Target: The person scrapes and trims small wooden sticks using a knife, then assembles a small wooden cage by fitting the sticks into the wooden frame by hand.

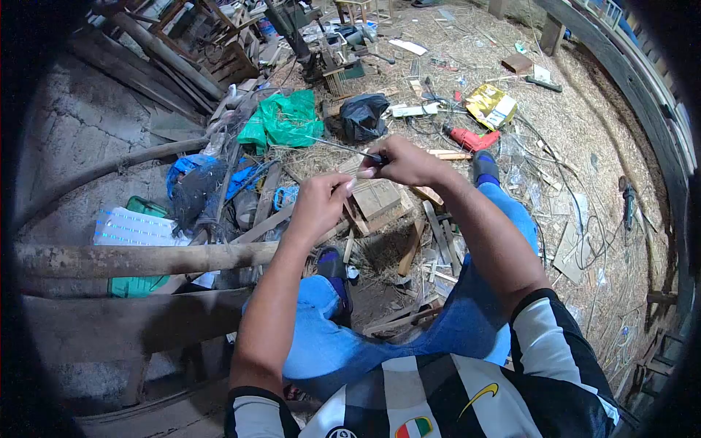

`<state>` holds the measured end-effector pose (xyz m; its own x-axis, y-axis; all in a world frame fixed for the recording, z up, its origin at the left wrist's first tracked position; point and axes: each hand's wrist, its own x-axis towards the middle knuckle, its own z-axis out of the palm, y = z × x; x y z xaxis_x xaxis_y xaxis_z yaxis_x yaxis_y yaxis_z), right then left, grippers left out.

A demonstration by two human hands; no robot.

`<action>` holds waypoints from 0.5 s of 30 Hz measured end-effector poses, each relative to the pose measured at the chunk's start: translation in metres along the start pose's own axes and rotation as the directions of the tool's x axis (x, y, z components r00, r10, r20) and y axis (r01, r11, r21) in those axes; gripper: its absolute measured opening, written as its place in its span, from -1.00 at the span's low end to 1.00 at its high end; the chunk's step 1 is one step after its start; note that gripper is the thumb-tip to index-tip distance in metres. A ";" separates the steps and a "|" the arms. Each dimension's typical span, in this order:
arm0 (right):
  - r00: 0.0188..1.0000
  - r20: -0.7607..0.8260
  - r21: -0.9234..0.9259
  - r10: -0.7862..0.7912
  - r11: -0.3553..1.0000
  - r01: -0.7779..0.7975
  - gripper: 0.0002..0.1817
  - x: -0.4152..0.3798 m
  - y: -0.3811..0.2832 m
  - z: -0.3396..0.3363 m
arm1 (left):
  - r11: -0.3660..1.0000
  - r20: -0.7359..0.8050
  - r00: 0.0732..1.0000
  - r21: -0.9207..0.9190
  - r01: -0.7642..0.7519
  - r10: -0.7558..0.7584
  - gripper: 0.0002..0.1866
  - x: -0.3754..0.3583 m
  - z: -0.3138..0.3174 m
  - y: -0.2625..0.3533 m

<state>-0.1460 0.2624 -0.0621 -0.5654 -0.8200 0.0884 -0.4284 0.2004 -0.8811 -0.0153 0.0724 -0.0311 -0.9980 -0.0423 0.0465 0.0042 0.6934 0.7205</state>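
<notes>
Wooden block [376, 198] on the ground; right hand [405, 162] above it, fingers curled round thin-shafted tool [377, 158]. Left hand [325, 198], above block's near-left side, pinched small pale piece [352, 185]. Close two-handed handling, I judged; called for steady fingertips.

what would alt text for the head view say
Right hand holding a thin tool, close to the left hand, above a wood block on littered ground, with a green bag and red drill nearby.
</notes>
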 end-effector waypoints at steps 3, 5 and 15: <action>0.998 -0.025 -0.049 -0.054 0.997 0.052 -0.80 0.002 -0.004 0.001 | 0.999 -0.004 1.000 -0.014 0.029 -0.029 -0.78 0.003 0.000 -0.005; 0.997 -0.039 -0.089 -0.070 0.994 0.066 -0.80 0.003 -0.003 0.003 | 0.999 -0.005 0.999 -0.036 0.040 -0.040 -0.78 0.005 0.001 -0.007; 0.997 -0.079 -0.161 -0.008 0.987 -0.005 -0.75 0.007 0.001 0.011 | 0.995 -0.022 1.000 0.097 -0.017 0.019 -0.77 0.012 0.001 -0.014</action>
<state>-0.1425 0.2515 -0.0674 -0.6160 -0.7767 0.1318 -0.5336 0.2882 -0.7951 -0.0275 0.0628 -0.0414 -0.9961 -0.0448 0.0760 0.0153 0.7607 0.6490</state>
